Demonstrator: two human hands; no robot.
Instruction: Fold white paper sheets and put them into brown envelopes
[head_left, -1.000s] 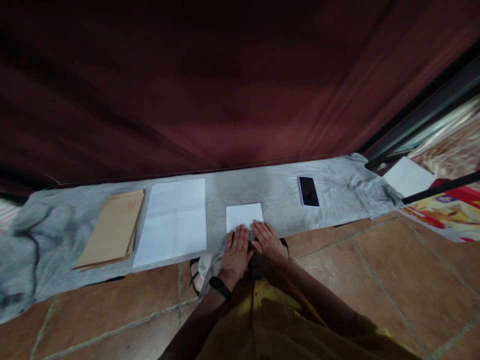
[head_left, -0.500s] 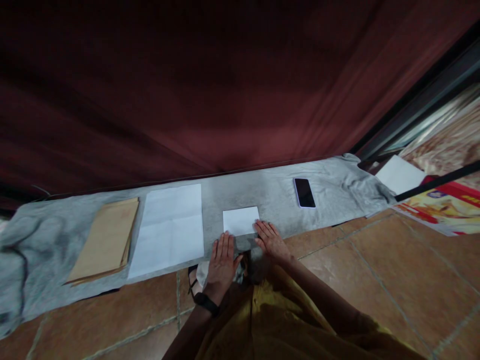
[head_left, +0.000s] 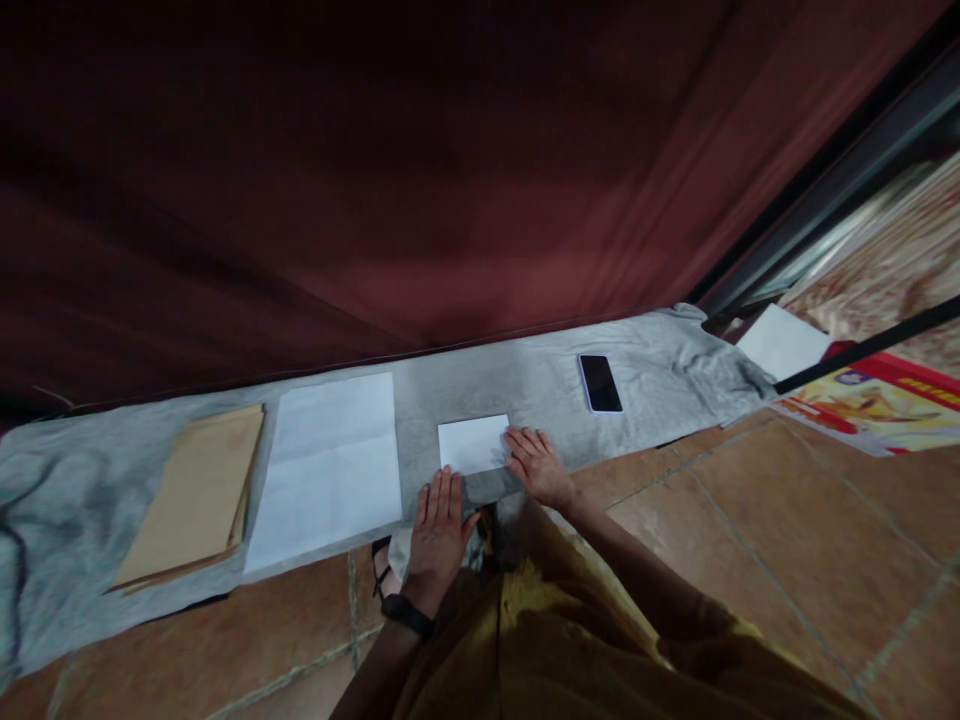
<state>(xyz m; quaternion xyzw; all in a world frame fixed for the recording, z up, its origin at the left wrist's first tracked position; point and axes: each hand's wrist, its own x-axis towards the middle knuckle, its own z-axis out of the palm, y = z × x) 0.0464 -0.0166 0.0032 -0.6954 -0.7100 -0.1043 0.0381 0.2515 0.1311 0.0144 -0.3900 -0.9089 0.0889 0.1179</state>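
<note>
A small white rectangle of paper, perhaps folded, lies flat on a grey cloth in front of me. My left hand rests palm down with fingers stretched out, its fingertips at the paper's lower left corner. On the right side, my right hand lies flat, with its fingertips touching the paper's right edge. Neither hand is closed around anything. To the left is a larger white sheet with a faint crease across it.
Beyond the sheet lies a stack of brown envelopes or paper. A phone with a dark screen lies on the right. A dark red curtain hangs behind the cloth. A colourful printed box or poster is at far right, above the tiled floor.
My right hand has moved slightly up along the paper's right edge. The left hand stays at the lower left corner. The whole view has shifted a little.
</note>
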